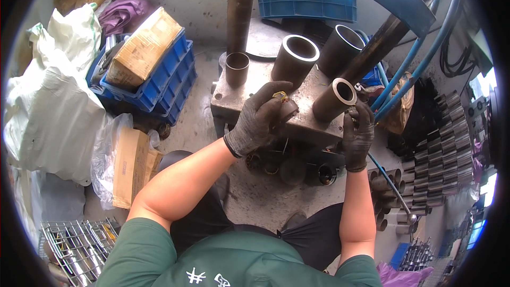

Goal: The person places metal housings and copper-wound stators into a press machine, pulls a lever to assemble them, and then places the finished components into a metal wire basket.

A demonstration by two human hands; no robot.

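Observation:
My left hand [251,122], in a dark grey work glove, grips a short dark round metal part [287,110] in front of the press table. A small yellow bit [280,95] shows at its fingertips. My right hand [359,137], gloved alike, is closed with the fingers curled beside a thick-walled steel tube [330,107]; what they hold, if anything, is too small to make out. That tube stands on the metal press table [255,93], with a wider tube [293,69] behind it, another tube [336,56] farther back and a thin-walled one [237,76] at the left.
A steel column [241,10] rises behind the table; a blue frame [393,0] and hoses cross at the right. Blue crates [172,82] with a cardboard box stand left, near white sacks [53,122]. Stacked metal tubes [443,154] and a ball-ended lever [411,218] are at right.

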